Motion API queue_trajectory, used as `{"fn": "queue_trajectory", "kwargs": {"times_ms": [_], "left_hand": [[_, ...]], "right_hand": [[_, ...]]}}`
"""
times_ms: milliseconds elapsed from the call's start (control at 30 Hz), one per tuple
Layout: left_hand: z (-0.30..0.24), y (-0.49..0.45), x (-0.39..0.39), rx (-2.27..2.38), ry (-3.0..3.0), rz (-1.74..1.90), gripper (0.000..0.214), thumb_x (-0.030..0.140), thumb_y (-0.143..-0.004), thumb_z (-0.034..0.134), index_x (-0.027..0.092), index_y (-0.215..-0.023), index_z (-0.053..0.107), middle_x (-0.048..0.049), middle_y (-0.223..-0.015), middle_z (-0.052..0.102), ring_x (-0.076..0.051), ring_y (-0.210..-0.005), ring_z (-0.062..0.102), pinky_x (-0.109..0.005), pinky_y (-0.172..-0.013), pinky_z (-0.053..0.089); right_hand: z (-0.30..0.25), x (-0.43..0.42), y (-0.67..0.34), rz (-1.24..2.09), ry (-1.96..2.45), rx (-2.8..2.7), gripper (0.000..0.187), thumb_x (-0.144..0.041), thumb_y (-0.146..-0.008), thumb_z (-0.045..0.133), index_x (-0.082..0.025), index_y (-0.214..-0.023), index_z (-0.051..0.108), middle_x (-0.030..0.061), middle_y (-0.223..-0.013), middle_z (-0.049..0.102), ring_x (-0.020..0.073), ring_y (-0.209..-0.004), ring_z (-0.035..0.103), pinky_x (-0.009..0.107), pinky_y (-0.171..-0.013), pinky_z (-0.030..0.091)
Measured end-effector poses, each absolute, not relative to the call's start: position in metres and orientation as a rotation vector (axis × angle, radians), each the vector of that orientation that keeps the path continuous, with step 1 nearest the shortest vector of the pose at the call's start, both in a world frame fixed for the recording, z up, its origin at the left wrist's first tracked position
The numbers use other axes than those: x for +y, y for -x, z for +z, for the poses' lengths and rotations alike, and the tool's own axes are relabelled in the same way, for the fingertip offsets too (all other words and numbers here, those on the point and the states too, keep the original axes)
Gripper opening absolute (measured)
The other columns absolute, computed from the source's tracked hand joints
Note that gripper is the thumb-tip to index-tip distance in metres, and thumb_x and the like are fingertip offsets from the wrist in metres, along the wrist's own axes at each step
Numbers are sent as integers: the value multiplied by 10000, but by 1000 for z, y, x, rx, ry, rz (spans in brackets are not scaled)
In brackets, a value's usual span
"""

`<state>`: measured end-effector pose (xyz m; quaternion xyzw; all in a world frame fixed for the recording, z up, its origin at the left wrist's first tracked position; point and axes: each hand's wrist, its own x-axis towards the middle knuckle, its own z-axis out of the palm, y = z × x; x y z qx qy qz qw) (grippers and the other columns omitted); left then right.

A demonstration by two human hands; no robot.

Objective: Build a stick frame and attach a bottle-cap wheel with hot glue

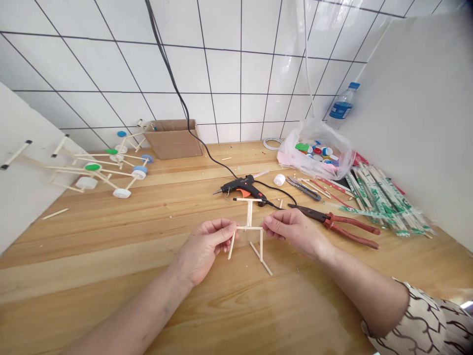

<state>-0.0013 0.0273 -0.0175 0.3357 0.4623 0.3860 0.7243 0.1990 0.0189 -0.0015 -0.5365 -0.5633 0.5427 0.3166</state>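
Observation:
Between my hands is a small frame of thin wooden sticks (250, 214), with a dark-tipped crossbar at its top and legs slanting downward. My left hand (209, 241) pinches its left corner, where a short stick angles down. At the opposite corner, the thumb and fingers of my right hand (293, 229) are closed on the end of the bar. Just behind the frame lies a black glue gun (240, 185) with an orange trigger. Pliers with red-brown handles (332, 220) rest beyond my right wrist.
Stick-built cars with bottle-cap wheels (99, 170) stand at left, near a cardboard box (173, 140). Toward the right are a utility knife (303, 189), a white cap (279, 180), a plastic bag of caps (288, 148), wrapped chopsticks (388, 199) and a water bottle (342, 106). A black cord (173, 84) hangs down the wall.

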Motion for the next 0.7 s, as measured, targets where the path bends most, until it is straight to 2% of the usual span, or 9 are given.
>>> {"fn": "queue_trajectory", "kwargs": {"times_ms": [700], "left_hand": [[-10,-2,23,1028,-788,841,229,296,-537,768,139,-552,602,6,-515,595,-60,-453,412,-207,-464,277]], "right_hand": [[0,15,-193,1423,1471,-1552,271,-400,-714,582,-142,-641,544,-56,-536,417,71,-507,316,218,-481,246]]}}
